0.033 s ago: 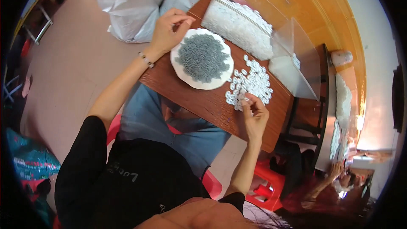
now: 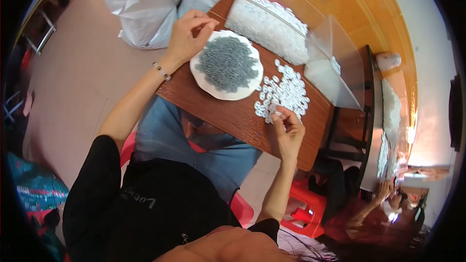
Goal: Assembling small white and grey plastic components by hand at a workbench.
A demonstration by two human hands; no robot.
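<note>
My left hand rests at the far-left rim of a white plate heaped with small grey parts. Its thumb and fingertips are pinched together, and whatever is between them is too small to make out. My right hand sits at the near edge of a loose pile of small white rings on the brown wooden table. Thumb and forefinger pinch one white ring at the pile's edge.
A clear plastic bin full of white pieces stands behind the plate and pile. White sacks lie on the floor to the far left. A red stool is under the table's right end. Another person's hand works at the lower right.
</note>
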